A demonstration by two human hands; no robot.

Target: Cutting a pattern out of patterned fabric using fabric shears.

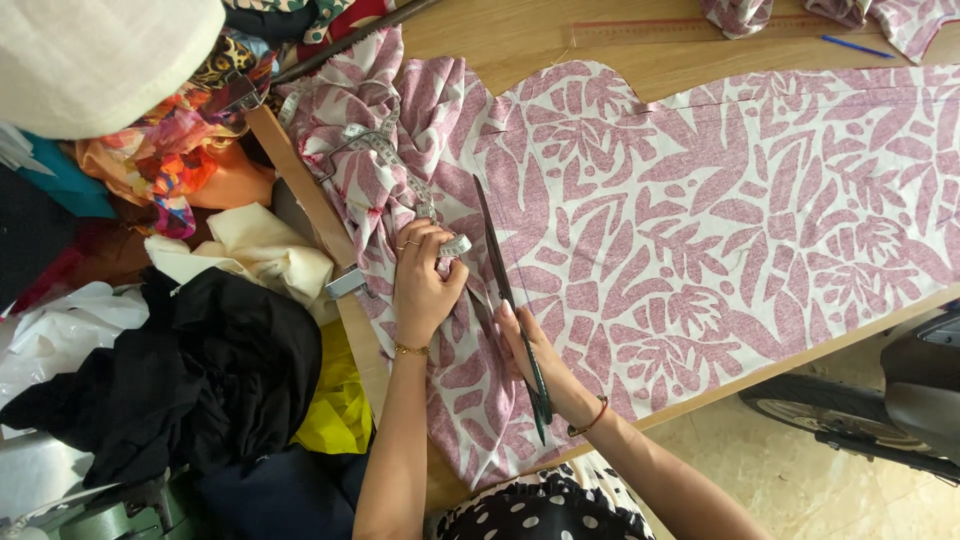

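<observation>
The person is cutting a pink-and-white leaf-print fabric [700, 230] that is lying spread across a wooden table [560, 40], with the near edge hanging a little over the table's front. The right hand [545, 365] is closed around the handles of long dark scissors [508, 300], and the blades are pointing away from the body along the cloth — they look nearly closed, though the tips are too thin to judge for certain. The left hand [425, 290] is curled in a loose fist just beside the blades, pinching a measuring tape [400, 165] (pale, coiling back over the bunched cloth) and pressing the fabric flat.

Judging from this, the cutting step is under way: the blades are sitting on the line where the flat panel meets the gathered part on the left. The next move is calling for the left hand to be holding the cloth taut and clear of the blades while the scissors are opening and advancing along the same line — any slack could be pulling the cut off course.

A long ruler [690, 28] and a blue pen [858, 46] are lying well apart at the far edge, and 1 heap of mixed clothes [200, 380] is sitting to the left
</observation>
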